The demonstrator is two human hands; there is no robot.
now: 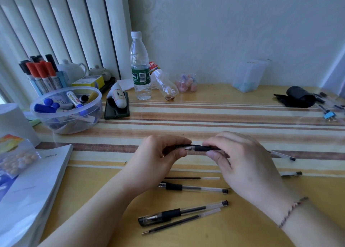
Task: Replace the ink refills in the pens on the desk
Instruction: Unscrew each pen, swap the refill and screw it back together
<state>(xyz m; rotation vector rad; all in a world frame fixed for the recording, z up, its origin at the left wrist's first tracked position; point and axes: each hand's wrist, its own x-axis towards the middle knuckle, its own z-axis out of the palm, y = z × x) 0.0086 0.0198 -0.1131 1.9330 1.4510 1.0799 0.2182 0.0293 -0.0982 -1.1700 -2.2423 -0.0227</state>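
At mid-frame, the left hand (pixel 160 153) and right hand (pixel 240 159) both pinch one black gel pen (pixel 197 148) held level above the striped desk (pixel 205 116) — left fingers closed on the tip end, right fingers closed on the rubber grip. Below them lie a loose refill (pixel 192 178), an uncapped pen (pixel 192 188), a capped pen (pixel 179 212) and a second refill (pixel 181 221) just beside it — lower centre.

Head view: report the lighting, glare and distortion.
Head view: soft daylight from the blinds at left; sheen on the desk; wide-angle bowing at the edges; both hands, left and right, sharp on the pen.
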